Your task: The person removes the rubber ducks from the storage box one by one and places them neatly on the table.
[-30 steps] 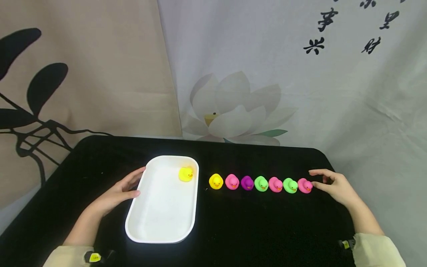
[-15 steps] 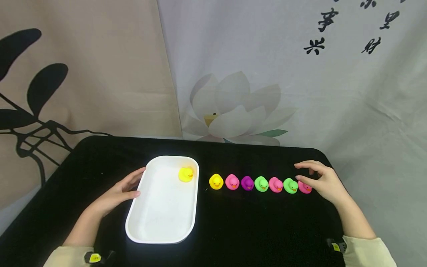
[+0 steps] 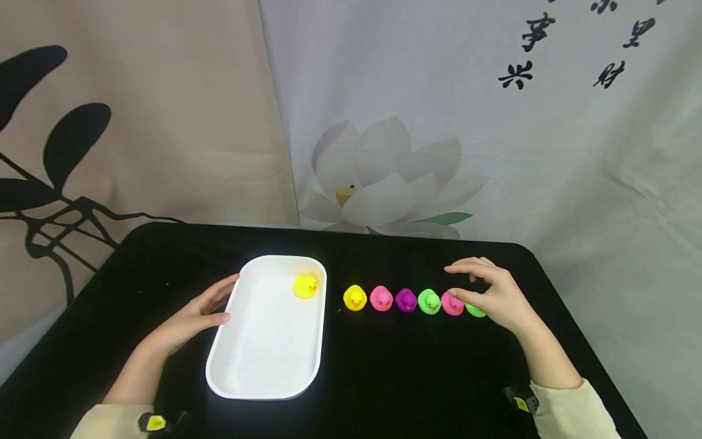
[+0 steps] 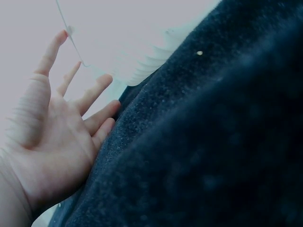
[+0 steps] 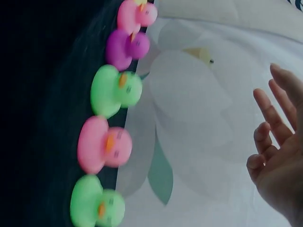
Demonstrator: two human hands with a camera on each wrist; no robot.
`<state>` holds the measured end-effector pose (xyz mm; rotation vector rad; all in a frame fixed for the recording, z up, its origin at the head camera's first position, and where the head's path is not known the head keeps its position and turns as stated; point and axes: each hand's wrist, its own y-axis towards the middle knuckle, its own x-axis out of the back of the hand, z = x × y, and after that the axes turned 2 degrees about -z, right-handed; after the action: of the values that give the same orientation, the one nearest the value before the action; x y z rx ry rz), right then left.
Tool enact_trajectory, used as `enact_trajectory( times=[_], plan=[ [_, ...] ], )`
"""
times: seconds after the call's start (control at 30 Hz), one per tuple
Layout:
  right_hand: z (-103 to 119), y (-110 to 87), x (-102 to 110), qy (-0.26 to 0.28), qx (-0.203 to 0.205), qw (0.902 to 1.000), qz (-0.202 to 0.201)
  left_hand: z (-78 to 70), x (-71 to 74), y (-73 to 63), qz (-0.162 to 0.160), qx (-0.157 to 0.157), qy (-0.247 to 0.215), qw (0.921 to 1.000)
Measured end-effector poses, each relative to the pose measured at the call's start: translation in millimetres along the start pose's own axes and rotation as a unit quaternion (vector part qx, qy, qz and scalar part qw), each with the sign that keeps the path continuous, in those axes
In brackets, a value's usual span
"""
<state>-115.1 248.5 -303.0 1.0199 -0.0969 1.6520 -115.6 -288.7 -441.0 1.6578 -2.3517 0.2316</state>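
Note:
My left hand (image 3: 189, 320) rests at the left side of a white tray (image 3: 263, 347), thumb and fingertips at its rim. In the left wrist view the fingers of this hand (image 4: 61, 137) are spread beside the pale tray wall (image 4: 147, 61). A yellow rubber duck (image 3: 305, 286) sits in the tray's upper right corner. My right hand (image 3: 499, 299), thumb and forefinger apart and nothing between them, hovers over the right end of a row of rubber ducks. It partly covers a green duck (image 3: 475, 311) and hides the pink one at the end; a pink duck (image 3: 452, 304) lies by its thumb.
Further left in the row stand a green duck (image 3: 429, 302), a purple duck (image 3: 406, 301), a pink duck (image 3: 381, 299) and a yellow duck (image 3: 355, 299). Everything stands on a black-covered table (image 3: 395, 378). Behind it hangs a printed curtain (image 3: 395, 91).
My right hand has moved left from beside the end pink duck to above the row's right part. The left hand, tray and visible ducks have stayed put.

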Motion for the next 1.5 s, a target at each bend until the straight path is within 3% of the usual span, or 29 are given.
enact_trajectory(
  times=[0.2,0.37,0.57,0.77,1.0,1.27,1.5],
  plan=[
    [2.0,13.7,-23.1,0.038,0.021,0.9989,0.018,0.5,0.8,0.5,-0.001,0.0,0.001,1.0],
    [-12.0,22.3,-46.4,0.065,0.005,0.9968,0.046,0.4,0.4,1.3,0.001,-0.006,-0.003,1.0],
    [-7.5,35.2,-71.8,0.08,0.011,0.9937,0.078,0.5,0.2,1.2,0.003,-0.011,-0.003,0.9999],
    [2.6,48.2,-95.9,0.082,0.016,0.9915,0.101,1.9,1.0,1.4,0.005,-0.01,-0.008,0.9999],
    [10.6,63.5,-120.6,0.093,-0.008,0.9866,0.134,2.9,1.6,1.5,0.004,-0.005,-0.01,0.9999],
    [12.6,80.6,-148.3,0.091,0.012,0.9814,0.169,3.0,1.4,1.3,0.006,-0.007,-0.013,0.9999],
    [15.8,93.1,-170.2,0.078,-0.022,0.9775,0.195,1.9,0.2,1.0,0.004,-0.004,-0.013,0.9999]
  ],
)
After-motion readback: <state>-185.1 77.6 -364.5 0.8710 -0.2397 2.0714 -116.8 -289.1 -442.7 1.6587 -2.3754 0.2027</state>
